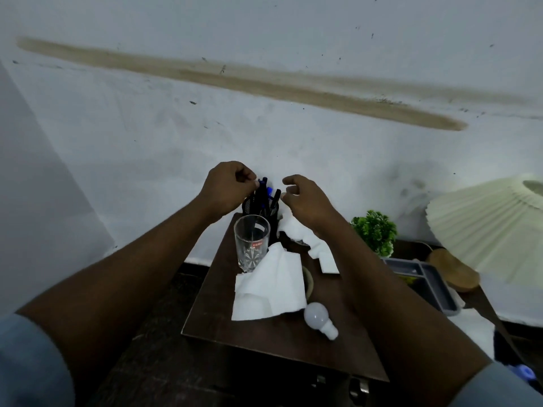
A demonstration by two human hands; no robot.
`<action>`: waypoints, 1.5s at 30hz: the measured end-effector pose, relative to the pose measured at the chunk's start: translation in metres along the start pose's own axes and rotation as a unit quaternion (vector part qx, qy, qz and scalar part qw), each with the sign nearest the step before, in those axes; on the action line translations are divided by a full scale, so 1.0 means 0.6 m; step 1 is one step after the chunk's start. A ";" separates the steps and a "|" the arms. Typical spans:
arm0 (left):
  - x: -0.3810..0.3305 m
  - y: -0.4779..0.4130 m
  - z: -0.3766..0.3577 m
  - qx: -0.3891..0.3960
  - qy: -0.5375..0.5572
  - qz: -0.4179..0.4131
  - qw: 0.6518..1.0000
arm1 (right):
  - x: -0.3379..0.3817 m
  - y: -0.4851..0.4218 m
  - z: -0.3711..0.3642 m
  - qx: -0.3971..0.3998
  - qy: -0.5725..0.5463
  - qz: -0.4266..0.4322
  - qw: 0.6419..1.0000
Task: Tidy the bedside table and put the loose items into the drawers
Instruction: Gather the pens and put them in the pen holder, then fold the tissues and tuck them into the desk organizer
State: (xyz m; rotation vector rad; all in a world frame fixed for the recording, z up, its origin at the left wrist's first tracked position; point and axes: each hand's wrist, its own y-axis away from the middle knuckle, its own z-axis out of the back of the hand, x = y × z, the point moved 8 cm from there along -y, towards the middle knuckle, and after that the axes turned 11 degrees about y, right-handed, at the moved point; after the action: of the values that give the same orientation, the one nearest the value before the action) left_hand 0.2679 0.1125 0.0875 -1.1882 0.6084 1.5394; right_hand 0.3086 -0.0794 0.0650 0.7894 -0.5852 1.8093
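**Head view: both hands at the pen holder at the back of the bedside table**

Head camera: the left hand [227,188] is curled, thumb and forefinger pinching the top of a blue pen [264,182] that stands with other pens in a black mesh pen holder [247,204] at the far edge of the bedside table [264,336]; the right hand [305,198] hovers just right of the holder, fingers loosely bent and grasping nothing, above a crumpled tissue [296,227]; a clear drinking glass [251,245] stands upright directly in front of the holder; an unfolded tissue [270,286] lies beside the glass, touching its base; a white light bulb [320,320] lies on its side near the front edge; to the right are a small green plant [374,230], a grey divided tray [423,277] and a pleated lamp shade [484,227]; metal drawer handles [360,389] show below the tabletop, the drawer fronts too dark to judge.
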 end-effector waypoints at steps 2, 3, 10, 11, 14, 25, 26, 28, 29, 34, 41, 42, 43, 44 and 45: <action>-0.019 0.034 0.013 -0.030 -0.024 -0.032 0.999 | -0.001 0.043 0.018 -0.031 0.003 0.012 0.999; -0.023 0.055 0.018 -0.043 -0.023 -0.036 0.998 | -0.005 0.068 0.023 -0.045 0.016 0.012 0.999; 0.015 0.188 0.006 -0.045 0.008 0.100 0.994 | -0.055 0.217 -0.053 0.036 0.237 -0.024 0.971; 0.022 0.199 -0.001 -0.036 -0.004 0.113 0.993 | -0.063 0.230 -0.070 0.050 0.250 -0.033 0.966; 0.035 0.230 -0.021 -0.037 -0.018 0.119 0.992 | -0.075 0.250 -0.094 0.026 0.290 -0.039 0.956; 0.096 0.257 -0.032 -0.079 0.082 0.159 0.981 | -0.083 0.258 0.105 -0.337 0.057 -0.052 0.938; 0.097 0.260 -0.033 -0.079 0.068 0.151 0.983 | -0.081 0.261 0.126 -0.358 0.081 -0.035 0.930; 0.105 0.266 -0.035 -0.075 0.060 0.158 0.983 | -0.081 0.268 0.152 -0.379 0.144 -0.014 0.914; 0.108 0.268 -0.036 -0.072 0.068 0.166 0.981 | -0.083 0.271 0.161 -0.384 0.177 -0.011 0.906; 0.118 0.276 -0.053 -0.073 0.087 0.190 0.975 | -0.068 0.257 0.124 -0.306 0.299 0.031 0.903; 0.136 0.308 -0.109 -0.051 0.183 0.310 0.931 | -0.041 0.232 0.033 -0.173 0.028 0.055 0.983; 0.137 0.312 -0.112 -0.053 0.195 0.322 0.925 | -0.040 0.228 0.032 -0.156 -0.078 0.041 0.984; 0.139 0.314 -0.114 -0.057 0.215 0.335 0.915 | -0.040 0.223 0.030 -0.142 -0.177 0.026 0.973; 0.141 0.317 -0.118 -0.057 0.241 0.354 0.902 | -0.043 0.219 0.031 -0.139 -0.249 0.016 0.958; 0.142 0.321 -0.121 -0.053 0.272 0.377 0.884 | -0.049 0.217 0.032 -0.144 -0.282 0.007 0.948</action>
State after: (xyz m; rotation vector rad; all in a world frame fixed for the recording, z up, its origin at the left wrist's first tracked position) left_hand 0.1203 0.0251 -0.0544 -1.5892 1.5166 1.8774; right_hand 0.1989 -0.1566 0.0525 1.1020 -1.1994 1.4515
